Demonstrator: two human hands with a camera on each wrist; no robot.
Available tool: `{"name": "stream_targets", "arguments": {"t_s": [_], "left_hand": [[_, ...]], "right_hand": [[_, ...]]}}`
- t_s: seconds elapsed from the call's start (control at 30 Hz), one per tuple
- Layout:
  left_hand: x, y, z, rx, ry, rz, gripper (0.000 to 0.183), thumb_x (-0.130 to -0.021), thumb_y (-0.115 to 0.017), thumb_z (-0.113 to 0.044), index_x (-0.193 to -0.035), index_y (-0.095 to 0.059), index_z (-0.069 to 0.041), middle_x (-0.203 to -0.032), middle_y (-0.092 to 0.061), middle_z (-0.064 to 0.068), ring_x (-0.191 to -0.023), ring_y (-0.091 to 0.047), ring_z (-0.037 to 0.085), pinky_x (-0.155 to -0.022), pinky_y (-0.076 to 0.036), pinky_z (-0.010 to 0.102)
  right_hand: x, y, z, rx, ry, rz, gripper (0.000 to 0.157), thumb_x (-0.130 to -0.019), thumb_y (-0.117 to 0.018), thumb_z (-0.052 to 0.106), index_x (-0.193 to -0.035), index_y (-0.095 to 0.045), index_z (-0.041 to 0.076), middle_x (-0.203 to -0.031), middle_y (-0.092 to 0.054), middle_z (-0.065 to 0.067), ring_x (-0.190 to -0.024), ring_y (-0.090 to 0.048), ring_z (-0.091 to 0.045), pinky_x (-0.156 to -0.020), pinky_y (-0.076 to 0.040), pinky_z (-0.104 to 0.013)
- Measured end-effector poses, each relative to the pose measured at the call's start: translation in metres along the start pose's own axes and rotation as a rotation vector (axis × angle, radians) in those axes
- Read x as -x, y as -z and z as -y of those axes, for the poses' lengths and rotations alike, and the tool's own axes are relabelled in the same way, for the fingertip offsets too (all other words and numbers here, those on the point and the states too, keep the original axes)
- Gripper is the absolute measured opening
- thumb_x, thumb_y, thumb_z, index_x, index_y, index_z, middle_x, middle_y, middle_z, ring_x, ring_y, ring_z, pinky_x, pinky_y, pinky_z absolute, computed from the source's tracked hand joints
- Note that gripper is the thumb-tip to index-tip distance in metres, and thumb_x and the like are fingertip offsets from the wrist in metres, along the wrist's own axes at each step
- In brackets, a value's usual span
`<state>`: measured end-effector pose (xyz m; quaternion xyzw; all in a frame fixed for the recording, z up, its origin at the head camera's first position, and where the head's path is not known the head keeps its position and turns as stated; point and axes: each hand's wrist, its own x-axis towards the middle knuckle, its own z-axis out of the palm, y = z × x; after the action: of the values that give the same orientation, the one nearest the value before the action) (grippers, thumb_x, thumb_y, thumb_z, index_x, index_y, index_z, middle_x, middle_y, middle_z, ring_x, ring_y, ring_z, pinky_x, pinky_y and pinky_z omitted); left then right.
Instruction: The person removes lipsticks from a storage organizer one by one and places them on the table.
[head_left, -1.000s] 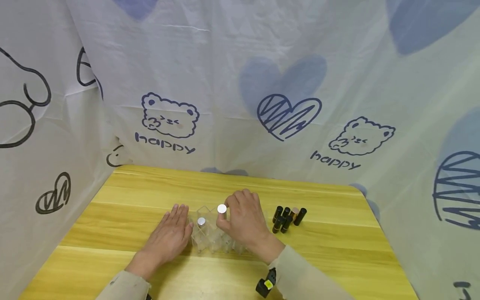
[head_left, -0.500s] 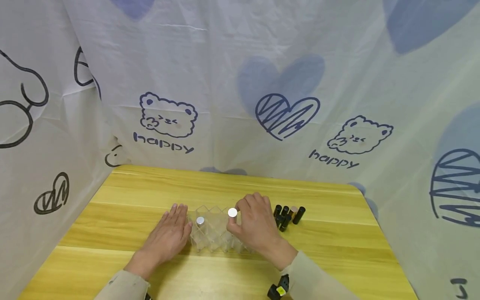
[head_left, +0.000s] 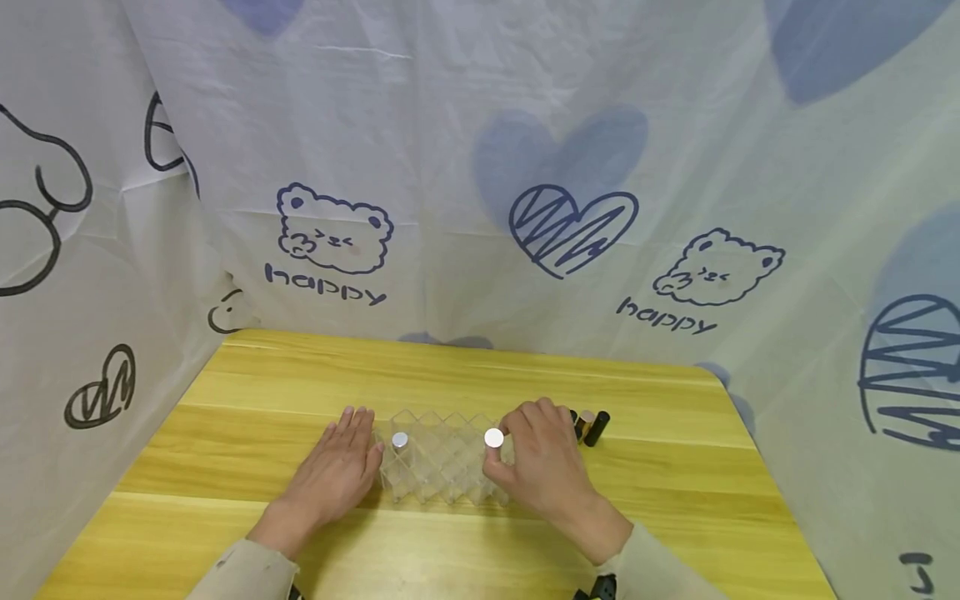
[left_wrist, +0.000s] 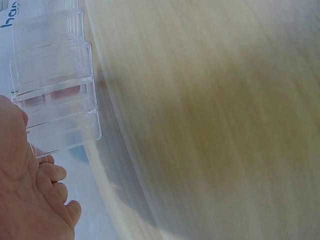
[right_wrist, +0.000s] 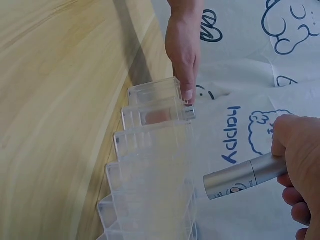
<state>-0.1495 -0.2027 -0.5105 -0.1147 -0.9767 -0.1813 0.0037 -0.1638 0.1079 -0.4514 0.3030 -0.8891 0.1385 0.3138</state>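
Observation:
My right hand [head_left: 547,462] pinches a silver lipstick tube [right_wrist: 242,176] by one end between thumb and fingers. The tube is held upright over the right part of a clear acrylic lipstick organizer [head_left: 450,467] with diamond-shaped slots; in the right wrist view a gap shows between its lower end and the slots. Another silver lipstick [head_left: 400,440] stands in a slot near the organizer's left end, its cap above the rim. My left hand [head_left: 333,467] lies with straight fingers along that left end, the thumb right at the clear wall.
Several lipstick tubes, mostly black [head_left: 597,429] with one gold-toned [head_left: 584,423], lie right of the organizer, partly hidden behind my right hand. The wood-grain table [head_left: 262,375] ends at a printed white cloth [head_left: 450,167] behind and at the sides.
My right hand has carried the silver lipstick rightward along the organizer, from near its middle to its right part, covering more of the black tubes. My left hand has stayed in place.

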Motion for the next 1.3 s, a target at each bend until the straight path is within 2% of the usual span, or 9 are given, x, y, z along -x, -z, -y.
{"name": "stream_targets", "arguments": {"t_s": [0.27, 0.37, 0.53, 0.67, 0.8, 1.3], "left_hand": [[0.0, 0.0, 0.0, 0.006, 0.001, 0.004, 0.064, -0.116, -0.032, -0.036, -0.163, -0.025, 0.008, -0.169, -0.028, 0.028, -0.16, -0.021, 0.045, -0.131, -0.018, 0.061], [0.0, 0.0, 0.0, 0.006, 0.001, 0.004, 0.065, -0.116, -0.032, -0.036, -0.163, -0.025, 0.008, -0.169, -0.028, 0.028, -0.16, -0.021, 0.045, -0.131, -0.018, 0.062], [0.0, -0.001, 0.0, 0.009, 0.0, 0.006, 0.065, -0.116, -0.031, -0.037, -0.163, -0.024, 0.008, -0.169, -0.028, 0.029, -0.16, -0.02, 0.045, -0.131, -0.018, 0.062], [0.001, 0.0, 0.0, 0.012, 0.002, 0.009, 0.065, -0.117, -0.03, -0.037, -0.163, -0.024, 0.008, -0.169, -0.028, 0.028, -0.16, -0.02, 0.045, -0.131, -0.018, 0.062], [0.001, 0.0, -0.001, 0.014, 0.005, 0.008, 0.066, -0.117, -0.029, -0.038, -0.163, -0.025, 0.008, -0.169, -0.028, 0.028, -0.16, -0.02, 0.045, -0.131, -0.018, 0.061], [0.001, 0.0, 0.001, 0.015, 0.004, 0.015, 0.066, -0.117, -0.029, -0.039, -0.163, -0.024, 0.008, -0.17, -0.027, 0.028, -0.161, -0.019, 0.044, -0.131, -0.017, 0.061]], "right_hand": [[0.014, 0.006, -0.008, 0.024, 0.011, -0.024, 0.017, -0.078, -0.075, 0.024, -0.085, -0.066, 0.012, -0.081, -0.061, 0.0, -0.078, -0.054, -0.023, -0.071, -0.041, -0.037], [0.02, 0.008, -0.011, 0.025, 0.008, -0.026, 0.017, -0.078, -0.073, 0.025, -0.085, -0.066, 0.012, -0.081, -0.061, 0.0, -0.079, -0.054, -0.025, -0.079, -0.05, -0.046], [0.03, 0.013, -0.017, 0.011, 0.015, -0.047, 0.016, -0.078, -0.072, 0.024, -0.084, -0.065, 0.01, -0.081, -0.061, -0.001, -0.079, -0.055, -0.028, -0.092, -0.052, -0.06], [0.039, 0.017, -0.023, 0.015, 0.009, -0.049, 0.018, -0.076, -0.074, 0.024, -0.084, -0.065, 0.011, -0.081, -0.061, -0.001, -0.079, -0.055, -0.026, -0.082, -0.051, -0.047], [0.047, 0.021, -0.029, 0.023, -0.011, -0.045, 0.019, -0.075, -0.075, 0.025, -0.084, -0.066, 0.011, -0.081, -0.06, 0.001, -0.078, -0.052, -0.023, -0.07, -0.039, -0.035], [0.071, 0.025, -0.065, 0.031, -0.032, -0.13, 0.02, -0.075, -0.073, 0.025, -0.084, -0.068, 0.008, -0.08, -0.061, 0.001, -0.075, -0.053, -0.02, -0.065, -0.037, -0.034]]}}
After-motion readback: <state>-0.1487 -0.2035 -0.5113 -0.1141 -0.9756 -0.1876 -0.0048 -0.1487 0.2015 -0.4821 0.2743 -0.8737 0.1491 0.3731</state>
